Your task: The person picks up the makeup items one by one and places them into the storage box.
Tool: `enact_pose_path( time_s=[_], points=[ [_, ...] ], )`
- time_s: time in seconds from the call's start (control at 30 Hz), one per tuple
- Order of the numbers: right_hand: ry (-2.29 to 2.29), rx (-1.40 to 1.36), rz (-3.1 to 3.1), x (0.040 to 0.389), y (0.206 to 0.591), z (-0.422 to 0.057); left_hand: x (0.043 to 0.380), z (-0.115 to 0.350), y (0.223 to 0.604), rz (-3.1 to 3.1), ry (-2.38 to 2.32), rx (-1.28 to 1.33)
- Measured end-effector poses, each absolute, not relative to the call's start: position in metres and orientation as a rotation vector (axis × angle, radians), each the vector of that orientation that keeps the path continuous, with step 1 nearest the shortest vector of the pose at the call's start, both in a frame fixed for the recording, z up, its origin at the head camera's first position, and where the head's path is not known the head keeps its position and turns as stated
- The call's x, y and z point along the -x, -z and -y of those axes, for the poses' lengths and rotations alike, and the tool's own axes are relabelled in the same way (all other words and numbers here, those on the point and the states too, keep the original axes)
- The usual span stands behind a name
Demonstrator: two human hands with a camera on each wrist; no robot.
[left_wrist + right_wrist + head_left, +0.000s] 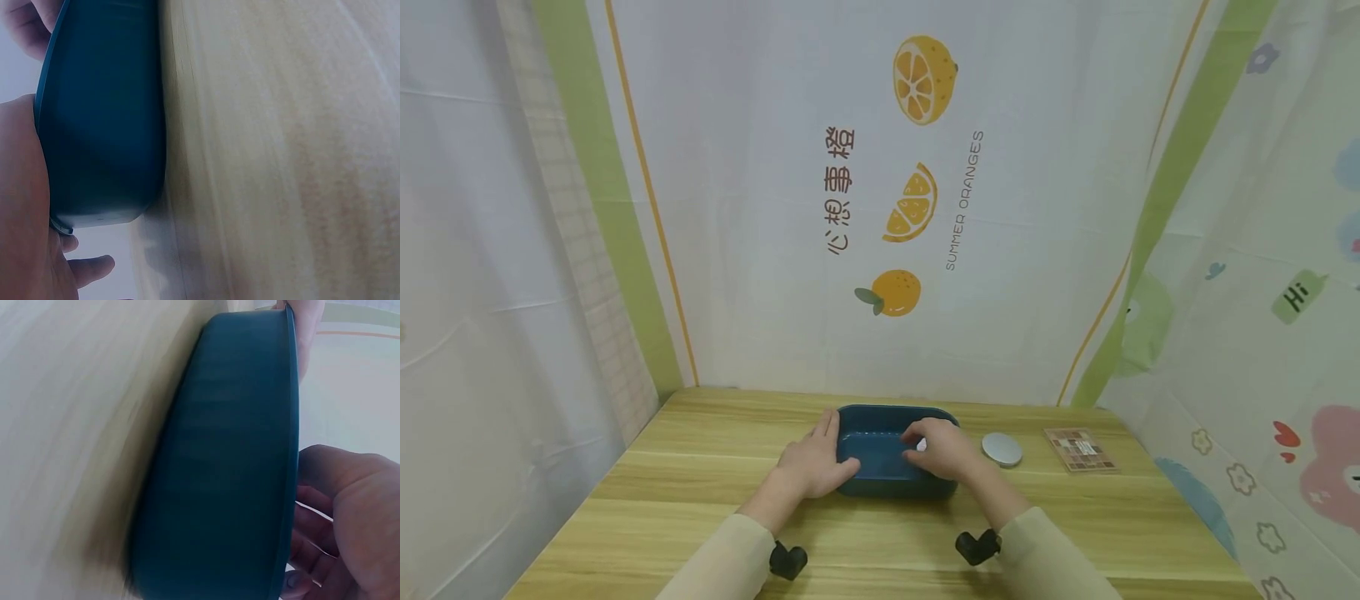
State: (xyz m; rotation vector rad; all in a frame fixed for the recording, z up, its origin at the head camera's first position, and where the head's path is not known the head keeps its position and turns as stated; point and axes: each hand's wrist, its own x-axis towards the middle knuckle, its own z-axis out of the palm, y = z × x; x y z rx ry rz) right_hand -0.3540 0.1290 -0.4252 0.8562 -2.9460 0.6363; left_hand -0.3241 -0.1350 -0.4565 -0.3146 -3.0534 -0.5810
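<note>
One deep, smooth, blue-green box-shaped dish with round corners (895,489) sits low in the middle of the frame, its long way running left to right between two hands. The left hand (812,461) touches its left end, fingers straight, thumb over the near rim. The right hand (946,447) reaches over the right end with bent fingers; a tiny white bit (922,445) shows between them, but I can't tell if it's gripped. Just right lies a flat, round silver disc (1002,449), so there's more room toward the left on the pale wood-look table (715,467). Its back edge is near the dish.
</note>
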Motion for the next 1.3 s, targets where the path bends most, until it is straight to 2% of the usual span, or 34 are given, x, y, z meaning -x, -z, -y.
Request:
enact_pose_path(
  time_s=[0.5,1.3],
  points=[
    [-0.708,-0.633,2.897,0.362,0.425,-0.154,0.324,0.136,0.456,3.060,0.588,0.316],
    [-0.656,-0.450,2.804,0.376,0.436,-0.217,0.320,0.135,0.449,3.061,0.600,0.329]
  ],
)
